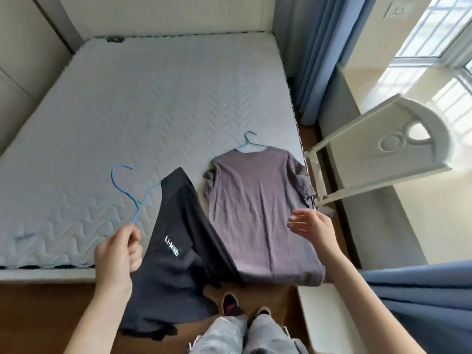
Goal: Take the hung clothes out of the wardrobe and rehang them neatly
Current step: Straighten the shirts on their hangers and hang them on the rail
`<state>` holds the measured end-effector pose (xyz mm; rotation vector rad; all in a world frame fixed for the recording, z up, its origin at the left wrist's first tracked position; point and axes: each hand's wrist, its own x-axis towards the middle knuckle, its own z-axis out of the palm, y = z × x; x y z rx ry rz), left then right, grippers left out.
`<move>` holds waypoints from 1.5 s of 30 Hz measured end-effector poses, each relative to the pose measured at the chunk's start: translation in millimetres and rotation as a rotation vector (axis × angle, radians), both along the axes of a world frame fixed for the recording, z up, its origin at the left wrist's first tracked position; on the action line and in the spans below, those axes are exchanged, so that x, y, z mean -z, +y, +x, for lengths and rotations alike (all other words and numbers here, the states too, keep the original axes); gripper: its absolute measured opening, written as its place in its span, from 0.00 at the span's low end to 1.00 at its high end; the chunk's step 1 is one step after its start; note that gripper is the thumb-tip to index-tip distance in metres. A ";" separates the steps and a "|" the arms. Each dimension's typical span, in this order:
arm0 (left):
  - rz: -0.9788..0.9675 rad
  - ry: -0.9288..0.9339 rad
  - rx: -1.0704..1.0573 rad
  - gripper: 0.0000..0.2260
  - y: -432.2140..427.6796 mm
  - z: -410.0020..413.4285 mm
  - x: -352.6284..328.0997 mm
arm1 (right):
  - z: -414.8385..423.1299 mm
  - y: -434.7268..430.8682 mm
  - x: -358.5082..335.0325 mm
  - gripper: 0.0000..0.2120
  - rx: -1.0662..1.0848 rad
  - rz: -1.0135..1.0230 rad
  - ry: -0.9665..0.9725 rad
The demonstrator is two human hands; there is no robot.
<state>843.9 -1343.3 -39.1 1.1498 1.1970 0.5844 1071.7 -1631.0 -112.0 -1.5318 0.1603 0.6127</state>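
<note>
My left hand [117, 254] grips one end of a blue wire hanger [127, 190] raised over the mattress. A black garment [173, 251] with white lettering hangs from that hanger and drapes past the bed's front edge to the floor. To its right a purple-grey T-shirt [260, 210] lies flat on the bed, on a second blue hanger [247, 142] whose hook sticks out at the collar. My right hand [311, 223] hovers open over the T-shirt's right side, holding nothing.
The bare quilted mattress [127, 111] fills the view. A white chair [378, 149] stands right of the bed by blue curtains [324, 47] and a window. My feet [245, 307] stand on the wooden floor at the bed's foot.
</note>
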 end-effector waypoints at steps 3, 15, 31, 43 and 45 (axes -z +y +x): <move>0.011 0.020 -0.020 0.11 16.4 40.4 -2.2 | 47.1 38.2 -2.2 0.13 0.002 0.014 0.019; 0.008 0.151 -0.110 0.12 53.4 216.0 88.3 | 270.5 194.7 113.8 0.11 -0.121 -0.033 0.093; -0.269 0.313 -0.312 0.16 120.2 329.7 274.0 | 448.0 403.8 392.5 0.10 0.153 0.072 0.552; -0.177 0.299 -0.358 0.17 114.1 258.8 212.6 | 337.6 352.6 278.8 0.14 0.037 0.162 0.225; -0.159 0.310 -0.334 0.15 102.3 234.5 184.3 | 304.7 325.4 240.4 0.15 -0.021 0.194 0.200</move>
